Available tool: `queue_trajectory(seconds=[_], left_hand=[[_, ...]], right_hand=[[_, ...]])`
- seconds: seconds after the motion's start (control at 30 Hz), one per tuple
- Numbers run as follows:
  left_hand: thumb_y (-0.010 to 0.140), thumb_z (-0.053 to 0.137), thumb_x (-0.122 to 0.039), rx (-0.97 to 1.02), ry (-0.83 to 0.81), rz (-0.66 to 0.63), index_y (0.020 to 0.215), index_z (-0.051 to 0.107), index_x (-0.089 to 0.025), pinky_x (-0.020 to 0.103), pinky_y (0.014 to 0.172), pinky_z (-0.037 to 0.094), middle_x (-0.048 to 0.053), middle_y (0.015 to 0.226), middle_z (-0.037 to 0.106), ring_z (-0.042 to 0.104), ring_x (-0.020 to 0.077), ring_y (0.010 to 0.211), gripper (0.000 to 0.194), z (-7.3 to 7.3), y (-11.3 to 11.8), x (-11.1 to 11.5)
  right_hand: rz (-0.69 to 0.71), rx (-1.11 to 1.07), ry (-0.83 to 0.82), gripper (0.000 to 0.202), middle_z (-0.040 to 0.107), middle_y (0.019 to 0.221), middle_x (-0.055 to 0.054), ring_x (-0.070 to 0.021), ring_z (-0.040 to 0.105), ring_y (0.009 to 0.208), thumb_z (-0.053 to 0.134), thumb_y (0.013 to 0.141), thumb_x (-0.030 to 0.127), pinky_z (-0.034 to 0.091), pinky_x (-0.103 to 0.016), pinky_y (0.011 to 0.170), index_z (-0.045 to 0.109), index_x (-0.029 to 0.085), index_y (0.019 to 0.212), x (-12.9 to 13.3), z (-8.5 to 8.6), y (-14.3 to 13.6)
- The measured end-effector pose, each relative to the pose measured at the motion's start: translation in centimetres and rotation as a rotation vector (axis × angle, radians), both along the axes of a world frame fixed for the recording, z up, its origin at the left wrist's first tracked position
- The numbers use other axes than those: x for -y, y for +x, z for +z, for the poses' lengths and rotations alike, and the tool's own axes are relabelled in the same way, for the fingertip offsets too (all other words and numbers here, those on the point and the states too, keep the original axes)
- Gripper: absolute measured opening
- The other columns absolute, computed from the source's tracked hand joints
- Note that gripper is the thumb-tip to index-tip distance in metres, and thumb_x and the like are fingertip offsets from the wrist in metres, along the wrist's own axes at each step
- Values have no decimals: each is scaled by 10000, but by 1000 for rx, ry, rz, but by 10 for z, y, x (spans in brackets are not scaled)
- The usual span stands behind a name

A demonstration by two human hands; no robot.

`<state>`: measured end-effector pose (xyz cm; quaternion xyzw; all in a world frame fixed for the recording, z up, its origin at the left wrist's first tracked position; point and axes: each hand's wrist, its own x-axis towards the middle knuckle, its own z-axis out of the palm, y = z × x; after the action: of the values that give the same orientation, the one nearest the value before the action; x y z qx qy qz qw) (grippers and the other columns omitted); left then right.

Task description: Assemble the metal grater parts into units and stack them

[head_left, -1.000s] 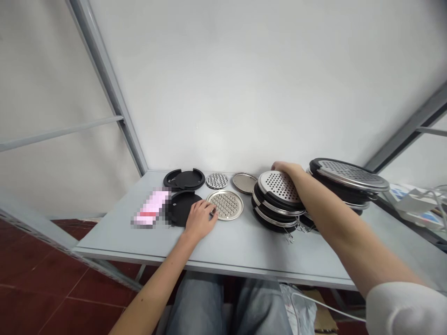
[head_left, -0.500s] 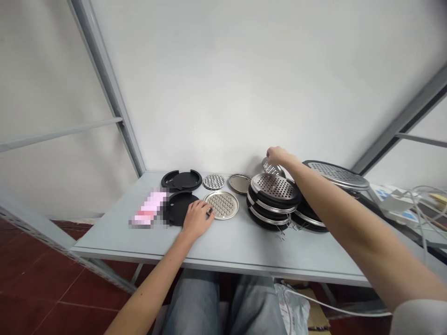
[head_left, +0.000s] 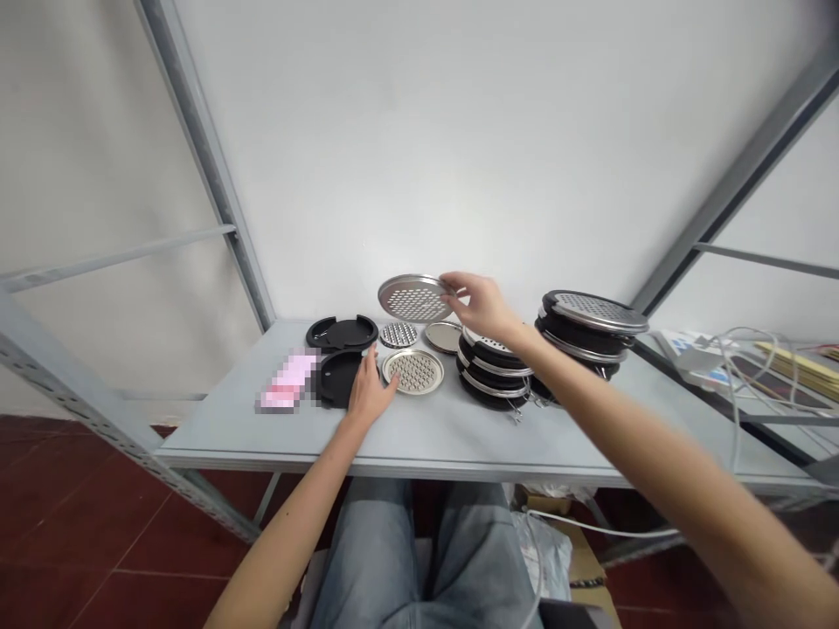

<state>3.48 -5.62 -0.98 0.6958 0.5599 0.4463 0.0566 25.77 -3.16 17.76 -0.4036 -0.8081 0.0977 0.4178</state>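
My right hand (head_left: 481,301) grips a round metal grater disc (head_left: 414,298) by its right edge, raised over the back of the table and tilted. My left hand (head_left: 371,389) has its thumb and fingers apart. It lies between a black round holder (head_left: 334,381) and a silvery round grater disc (head_left: 415,372); whether it presses on either I cannot tell. Behind it are another black holder (head_left: 343,334) with a notched rim and a smaller grater disc (head_left: 398,335). A flat metal disc (head_left: 444,336) lies to the right of that.
Two stacks of black holders with metal discs, a nearer stack (head_left: 493,371) and a farther stack (head_left: 583,328), stand on the right, with wire clips sticking out. A blurred pink item (head_left: 290,381) lies left. Metal posts (head_left: 197,166) frame the table. White cables (head_left: 734,376) hang at right.
My right hand has come left from behind the stacks, bringing the grater disc up over the table. My left hand has shifted slightly and its fingers have spread. The view has turned a little.
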Motion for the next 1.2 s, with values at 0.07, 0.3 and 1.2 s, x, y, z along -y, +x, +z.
queue_trajectory(seconds=[0.07, 0.3, 1.2], left_hand=[[845, 648, -375, 103, 60, -12, 1512, 153, -190, 402, 987, 473, 178, 1372, 497, 593, 251, 1152, 852, 0, -1, 0], [812, 706, -340, 132, 123, -124, 1530, 75, -198, 383, 1014, 468, 177, 1398, 512, 568, 242, 1224, 966, -3, -4, 5], [729, 778, -501, -198, 48, -95, 1370, 484, -158, 445, 975, 455, 157, 1180, 629, 563, 324, 1132, 784, -8, -7, -1]], right_hand=[[13, -228, -62, 320, 705, 1059, -50, -251, 653, 948, 609, 820, 338, 526, -452, 912, 670, 255, 1124, 11, -31, -11], [46, -760, -263, 449, 716, 1051, -75, -283, 657, 1024, 695, 706, 483, 514, -459, 966, 651, 211, 1060, 12, -125, -35], [-304, -225, -269, 673, 544, 1370, -210, -328, 516, 1277, 437, 885, 436, 387, -485, 1091, 339, 76, 1445, 9, -200, -30]])
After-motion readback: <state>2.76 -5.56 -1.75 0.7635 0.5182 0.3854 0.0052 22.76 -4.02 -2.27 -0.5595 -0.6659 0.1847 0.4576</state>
